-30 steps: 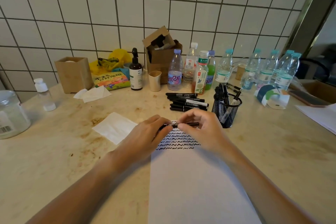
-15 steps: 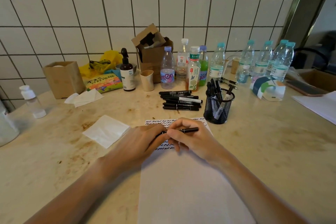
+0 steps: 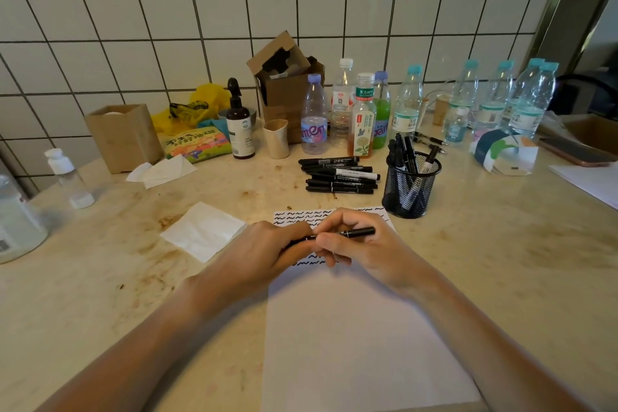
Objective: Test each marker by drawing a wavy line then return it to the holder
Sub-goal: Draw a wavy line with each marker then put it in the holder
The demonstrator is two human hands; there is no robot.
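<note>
The stained beige worktop runs up to a wall of white tiles. A white sheet of paper lies in front of the person, its far end covered with rows of black wavy lines. Both forearms reach over it and the hands meet above those lines, hiding part of them.

Along the wall stand a row of plastic bottles, an open cardboard box, a brown paper bag, a dark pump bottle and a small paper cup. A white napkin lies just left of the paper, near the left hand.

The black mesh holder stands just beyond the paper's far right corner, with several markers upright in it. To its left a loose pile of black markers lies flat on the worktop, between the bottles and the paper.

The left hand has its fingers curled round the left end of a black marker. The right hand pinches the same marker in its grip between thumb and fingers, with the marker's right end sticking out towards the holder. The marker lies roughly level above the wavy lines; whether its cap is on cannot be told.
</note>
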